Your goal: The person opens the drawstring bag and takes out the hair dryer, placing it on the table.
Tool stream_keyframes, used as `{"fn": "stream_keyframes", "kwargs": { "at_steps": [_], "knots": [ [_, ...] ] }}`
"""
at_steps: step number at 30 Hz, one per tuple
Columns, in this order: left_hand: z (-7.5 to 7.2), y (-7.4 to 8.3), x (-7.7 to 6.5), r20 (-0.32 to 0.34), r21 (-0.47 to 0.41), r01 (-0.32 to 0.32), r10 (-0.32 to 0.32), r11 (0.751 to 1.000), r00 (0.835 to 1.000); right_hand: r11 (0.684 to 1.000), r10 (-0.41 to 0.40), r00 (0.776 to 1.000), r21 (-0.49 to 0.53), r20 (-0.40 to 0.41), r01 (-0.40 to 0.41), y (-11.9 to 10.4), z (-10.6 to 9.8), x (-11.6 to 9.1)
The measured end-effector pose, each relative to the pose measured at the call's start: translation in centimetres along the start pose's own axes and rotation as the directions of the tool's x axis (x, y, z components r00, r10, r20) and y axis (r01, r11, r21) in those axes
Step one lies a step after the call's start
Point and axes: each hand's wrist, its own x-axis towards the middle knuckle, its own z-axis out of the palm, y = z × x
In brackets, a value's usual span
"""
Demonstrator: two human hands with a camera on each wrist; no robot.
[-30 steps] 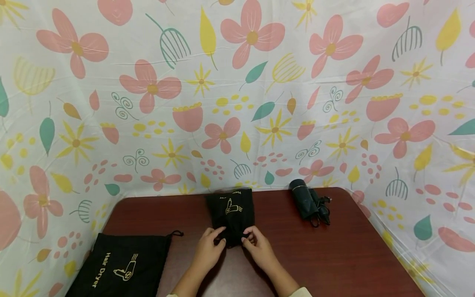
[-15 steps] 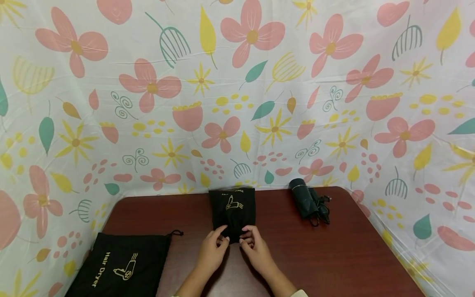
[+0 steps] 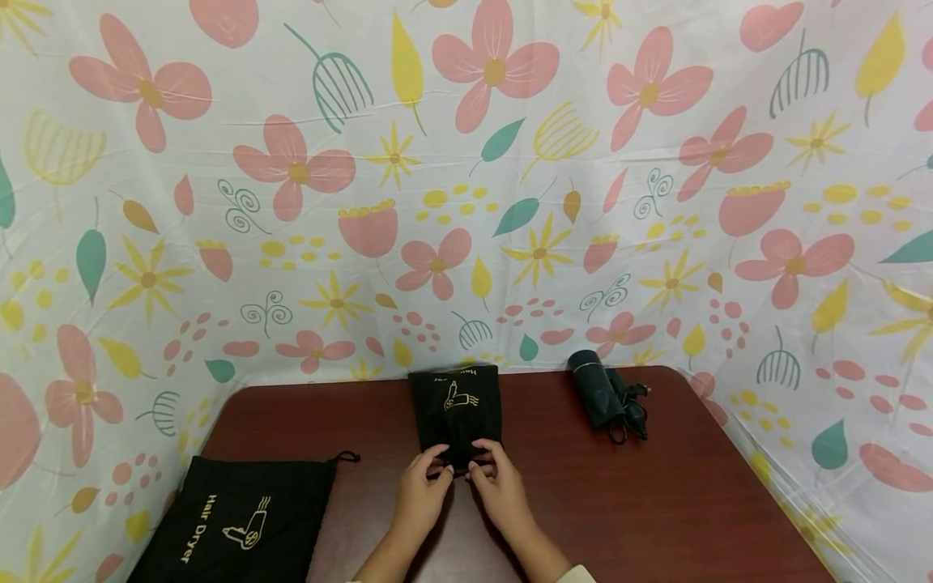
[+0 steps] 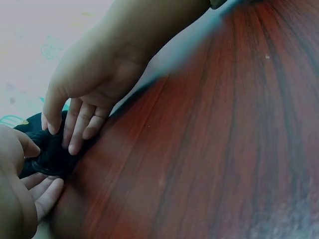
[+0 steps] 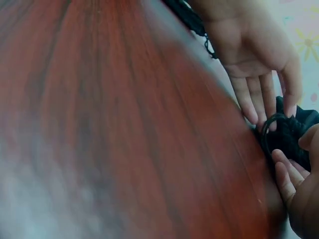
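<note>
A small black drawstring bag (image 3: 459, 409) lies at the table's far middle, with a gold hair dryer print and lettering facing up. Its gathered mouth points toward me. My left hand (image 3: 423, 495) pinches the left side of that mouth, thumb and fingers curled. On the opposite side my right hand (image 3: 501, 492) holds the bunched cloth the same way. A thin black cord loop (image 5: 265, 137) shows between the hands in the right wrist view. In the left wrist view, the fingers partly cover the bunched black cloth (image 4: 52, 152).
At the left lies a larger black drawstring bag (image 3: 211, 518) printed "Hair Dryer", flat, its cord end toward the middle. A dark cylindrical appliance (image 3: 594, 393) with a bundled cord rests at the back right. A flowered curtain (image 3: 466, 202) hangs behind the reddish-brown table (image 3: 641, 502).
The small bag has shifted slightly right and lies straighter, its near end drawn in a little. Both hands have come closer together at its mouth. The other things stay put.
</note>
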Motion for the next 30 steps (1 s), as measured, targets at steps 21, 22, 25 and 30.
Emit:
{"fn": "stream_keyframes", "kwargs": {
  "at_steps": [21,22,25,30],
  "knots": [
    [1.8,-0.8,0.4,-0.097,0.06,0.0,0.006,0.998,0.995,0.999,0.024,0.999,-0.043,-0.034,-0.025,0.6,0.9,0.6],
    [1.8,-0.8,0.4,-0.1,0.065,0.002,0.005,0.998,0.995,0.998,0.018,0.999,-0.055,-0.035,-0.02,0.7,1.0,0.7],
    [1.9,-0.8,0.4,-0.113,0.08,-0.005,0.014,0.997,0.993,0.996,0.017,0.999,-0.083,-0.043,-0.021,0.8,1.1,0.9],
    [2.0,-0.7,0.4,-0.135,0.095,-0.019,0.032,0.995,0.99,0.991,0.016,0.998,-0.132,-0.064,-0.025,0.9,1.2,0.9]
  ]
}}
